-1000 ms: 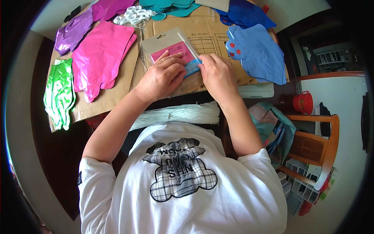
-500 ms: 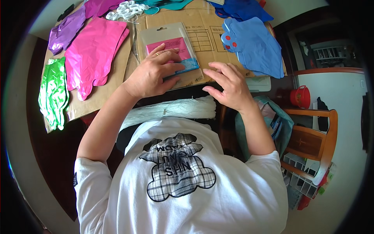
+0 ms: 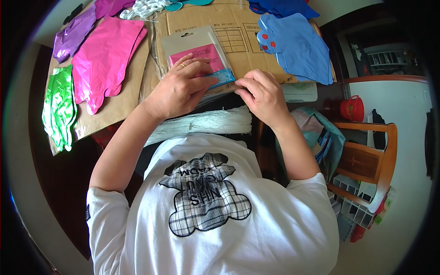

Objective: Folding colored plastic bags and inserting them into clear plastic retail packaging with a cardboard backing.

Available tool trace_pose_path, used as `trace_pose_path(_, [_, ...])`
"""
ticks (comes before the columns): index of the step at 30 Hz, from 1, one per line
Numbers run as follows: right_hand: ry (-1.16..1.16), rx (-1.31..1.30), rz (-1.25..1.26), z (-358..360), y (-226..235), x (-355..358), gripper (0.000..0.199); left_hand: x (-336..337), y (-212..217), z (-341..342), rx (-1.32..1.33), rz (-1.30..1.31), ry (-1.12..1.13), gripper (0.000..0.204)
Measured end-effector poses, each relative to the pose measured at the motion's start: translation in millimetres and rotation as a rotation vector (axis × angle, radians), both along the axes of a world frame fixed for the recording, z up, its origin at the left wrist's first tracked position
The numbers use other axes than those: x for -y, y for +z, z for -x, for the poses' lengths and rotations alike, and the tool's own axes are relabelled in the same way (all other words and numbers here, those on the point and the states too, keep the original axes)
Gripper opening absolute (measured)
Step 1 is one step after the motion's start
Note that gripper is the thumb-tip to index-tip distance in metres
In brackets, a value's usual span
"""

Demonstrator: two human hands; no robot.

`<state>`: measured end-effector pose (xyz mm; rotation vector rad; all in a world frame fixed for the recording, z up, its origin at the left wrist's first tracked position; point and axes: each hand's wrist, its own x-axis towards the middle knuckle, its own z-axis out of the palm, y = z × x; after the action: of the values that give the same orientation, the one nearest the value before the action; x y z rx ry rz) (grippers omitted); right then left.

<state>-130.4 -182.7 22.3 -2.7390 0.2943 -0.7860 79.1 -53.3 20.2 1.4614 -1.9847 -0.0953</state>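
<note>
A flat clear plastic packet [image 3: 195, 39] with a hang hole lies on the cardboard in front of me. Inside it are a pink sheet and a blue strip along the lower part. My left hand [image 3: 176, 89], wearing a ring, lies over the packet's lower left part. Its fingers are curled on the blue strip, with the thumb drawn in below. At the lower right corner, my right hand [image 3: 265, 97] pinches the packet's edge between thumb and fingertips. What lies under the left palm is hidden.
Flat pink foil balloons [image 3: 107, 59], purple ones [image 3: 75, 36] and green ones [image 3: 60, 107] lie on the left. Light blue ones [image 3: 300, 48] lie on the right. A white string bundle [image 3: 197, 126] spans my front below the table edge. A wooden chair [image 3: 366, 160] stands at right.
My right hand has moved slightly left onto the packet's corner and closed its fingers into a pinch. The left hand's fingers have drawn closer together. The whole view has shifted slightly.
</note>
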Motion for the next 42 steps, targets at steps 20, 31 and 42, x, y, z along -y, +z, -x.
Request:
trace_pose_path(20, [0.106, -0.010, 0.199, 4.2, 6.1, -7.4, 0.018, -0.1, -2.1, -0.5, -0.073, -0.015, -0.069, 0.032])
trace_pose_path(31, [0.092, 0.022, 0.090, 4.7, 1.1, -2.1, 0.021, -0.5, -1.8, -0.4, -0.073, -0.017, -0.067, 0.031])
trace_pose_path(42, [0.133, 0.054, 0.265, 1.2, -9.1, 2.4, 0.014, 0.1, -4.3, -0.2, -0.076, -0.006, -0.034, 0.033])
